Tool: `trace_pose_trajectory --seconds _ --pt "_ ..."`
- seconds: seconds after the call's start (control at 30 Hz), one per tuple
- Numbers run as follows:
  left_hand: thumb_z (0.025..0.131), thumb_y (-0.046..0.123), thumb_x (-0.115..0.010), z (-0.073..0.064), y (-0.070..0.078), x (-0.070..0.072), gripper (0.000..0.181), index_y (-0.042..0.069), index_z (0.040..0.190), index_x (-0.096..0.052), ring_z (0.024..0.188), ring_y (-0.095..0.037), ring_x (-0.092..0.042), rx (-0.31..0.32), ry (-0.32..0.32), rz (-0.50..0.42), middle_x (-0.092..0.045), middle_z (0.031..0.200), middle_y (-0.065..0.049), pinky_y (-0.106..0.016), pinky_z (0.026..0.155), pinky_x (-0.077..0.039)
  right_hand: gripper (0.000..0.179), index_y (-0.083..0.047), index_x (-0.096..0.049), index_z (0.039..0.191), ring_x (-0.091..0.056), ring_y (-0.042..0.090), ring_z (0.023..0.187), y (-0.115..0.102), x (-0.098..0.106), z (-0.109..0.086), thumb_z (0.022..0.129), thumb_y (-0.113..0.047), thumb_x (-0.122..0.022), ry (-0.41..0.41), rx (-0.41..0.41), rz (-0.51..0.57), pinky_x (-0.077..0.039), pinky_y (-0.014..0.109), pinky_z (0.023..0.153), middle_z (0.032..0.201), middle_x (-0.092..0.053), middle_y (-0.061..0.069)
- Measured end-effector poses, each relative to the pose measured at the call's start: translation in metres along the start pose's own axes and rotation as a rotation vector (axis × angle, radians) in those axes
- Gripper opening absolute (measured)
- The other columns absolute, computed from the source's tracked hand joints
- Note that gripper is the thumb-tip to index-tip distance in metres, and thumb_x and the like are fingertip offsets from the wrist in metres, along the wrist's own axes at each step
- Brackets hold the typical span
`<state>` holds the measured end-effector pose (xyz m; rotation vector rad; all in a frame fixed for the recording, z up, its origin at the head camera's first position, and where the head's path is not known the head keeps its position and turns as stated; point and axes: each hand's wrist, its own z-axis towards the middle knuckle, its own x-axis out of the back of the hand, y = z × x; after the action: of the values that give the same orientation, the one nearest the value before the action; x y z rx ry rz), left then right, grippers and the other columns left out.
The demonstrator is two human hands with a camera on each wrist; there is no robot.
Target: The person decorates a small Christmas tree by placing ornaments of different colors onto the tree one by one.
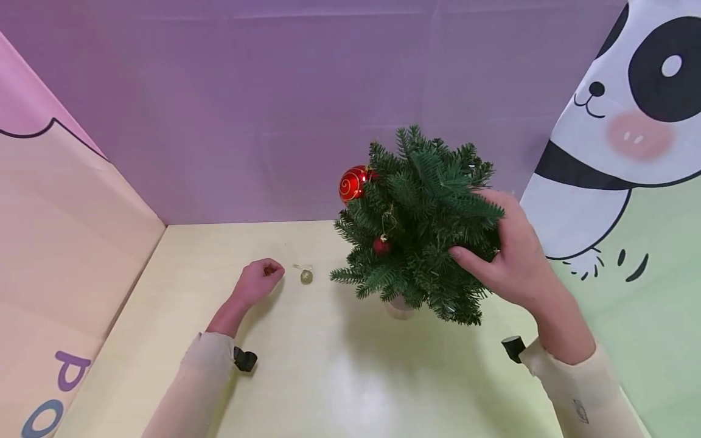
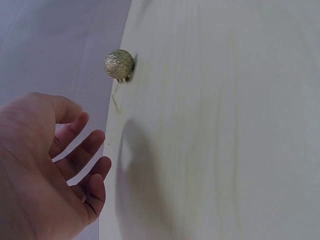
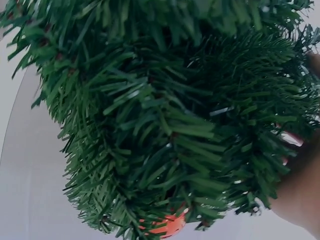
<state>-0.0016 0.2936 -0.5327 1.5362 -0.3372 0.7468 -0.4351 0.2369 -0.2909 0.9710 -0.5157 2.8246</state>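
A small artificial Christmas tree (image 1: 427, 213) stands at the right of the table on a pale base (image 1: 400, 307). My right hand (image 1: 517, 255) grips its branches from the right side, the thumb in front and the other fingers hidden behind the greenery. On the tree's left side hang a large shiny red bauble (image 1: 353, 184) with gold swirls and, lower down, a small dark red bauble (image 1: 381, 245). A small gold glitter bauble (image 2: 119, 64) with a string loop lies on the table. Just left of it hovers my left hand (image 1: 259, 281), fingers loosely curved with nothing between them.
The pale wooden table (image 1: 306, 365) meets a purple cloth backdrop (image 1: 274, 109) at its far edge. A printed panda (image 1: 646, 109) decorates the cloth on the right, and a peach cloth panel (image 1: 60, 255) borders the left.
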Motion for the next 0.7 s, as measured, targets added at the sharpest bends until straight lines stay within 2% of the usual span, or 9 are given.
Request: trace_pose_trajectory --seconds 0.1,0.23,0.33,0.47,0.57,0.7 --pt "0.096 0.018 -0.059 -0.007 -0.001 -0.003 0.019 0.003 0.101 -0.070 0.084 -0.023 -0.057 0.036 0.006 0.018 -0.067 0.092 -0.008 -0.034 0.072 -0.045 0.064 0.003 -0.054 0.127 -0.050 0.026 0.115 0.000 0.002 0.001 0.086 -0.044 -0.068 -0.036 -0.018 0.009 -0.033 0.031 0.102 0.122 -0.057 0.014" --pt "0.096 0.019 -0.059 -0.015 0.002 -0.006 0.021 0.003 0.101 -0.071 0.084 -0.023 -0.058 0.070 0.012 0.038 -0.068 0.092 -0.008 -0.036 0.072 -0.046 0.048 -0.004 -0.061 0.121 -0.055 0.023 0.108 -0.002 0.004 0.002 0.078 -0.023 -0.074 -0.080 -0.015 0.030 -0.037 0.032 0.097 0.113 -0.063 0.004" --pt "0.095 0.019 -0.059 -0.013 0.006 -0.010 0.021 0.003 0.100 -0.072 0.085 -0.023 -0.060 0.087 0.016 0.055 -0.069 0.093 -0.009 -0.037 0.074 -0.048 0.053 -0.004 -0.059 0.123 -0.054 0.026 0.109 -0.010 0.006 -0.002 0.083 -0.036 -0.073 -0.082 -0.030 -0.015 -0.036 0.033 0.097 0.115 -0.062 0.005" --pt "0.094 0.021 -0.059 -0.008 0.011 -0.014 0.023 0.004 0.100 -0.073 0.085 -0.022 -0.061 0.093 0.000 0.108 -0.070 0.096 -0.008 -0.037 0.073 -0.049 0.070 -0.001 -0.055 0.128 -0.050 0.031 0.113 -0.020 0.007 -0.009 0.089 -0.058 -0.058 -0.072 -0.051 -0.082 -0.034 0.037 0.099 0.120 -0.059 0.011" --pt "0.093 0.024 -0.059 -0.005 0.015 -0.017 0.025 0.006 0.100 -0.074 0.078 -0.020 -0.059 0.109 -0.017 0.145 -0.070 0.093 -0.006 -0.034 0.067 -0.047 0.069 0.001 -0.055 0.128 -0.051 0.031 0.112 -0.025 0.007 -0.011 0.089 -0.056 -0.058 -0.077 -0.040 -0.092 -0.034 0.037 0.099 0.119 -0.059 0.012" --pt "0.093 0.030 -0.060 -0.002 0.019 -0.017 0.030 0.005 0.101 -0.074 0.070 -0.018 -0.056 0.164 -0.026 0.168 -0.070 0.090 -0.005 -0.031 0.061 -0.043 0.065 0.001 -0.056 0.126 -0.052 0.030 0.109 -0.028 0.006 -0.011 0.091 -0.052 -0.058 -0.083 -0.004 -0.099 -0.036 0.036 0.097 0.117 -0.060 0.011"
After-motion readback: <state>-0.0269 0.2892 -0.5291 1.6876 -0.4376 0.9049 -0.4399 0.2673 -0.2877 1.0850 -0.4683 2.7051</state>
